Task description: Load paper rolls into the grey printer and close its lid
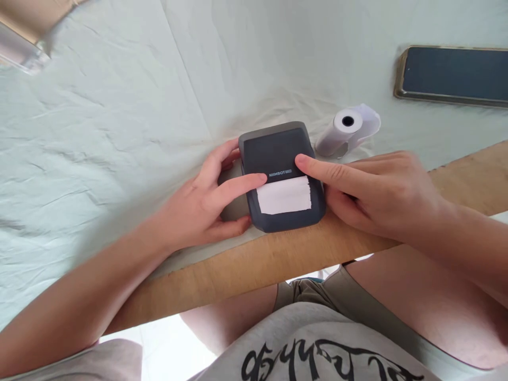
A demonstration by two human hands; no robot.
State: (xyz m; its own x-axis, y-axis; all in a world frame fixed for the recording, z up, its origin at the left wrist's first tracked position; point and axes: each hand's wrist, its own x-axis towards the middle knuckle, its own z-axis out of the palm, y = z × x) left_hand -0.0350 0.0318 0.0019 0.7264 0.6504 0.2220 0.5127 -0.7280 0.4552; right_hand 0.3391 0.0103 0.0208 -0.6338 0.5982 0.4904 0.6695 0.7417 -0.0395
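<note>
A dark label printer marked NIIMBOT rests near the table's front edge, between both hands. From its slot a short strip of white paper with a torn edge lies over the front. My left hand grips the printer's left side, thumb on the top by the slot and fingers along the side. On the right, my right hand holds the other side, one digit pressed on the lid and the others curled against the flank. Just behind my right hand stands a white paper roll with a loose end.
A phone with a dark screen lies at the back right. At the upper left are a cardboard piece and a clear plastic item. Wrinkled pale cloth covers the table, with a bare wooden edge in front.
</note>
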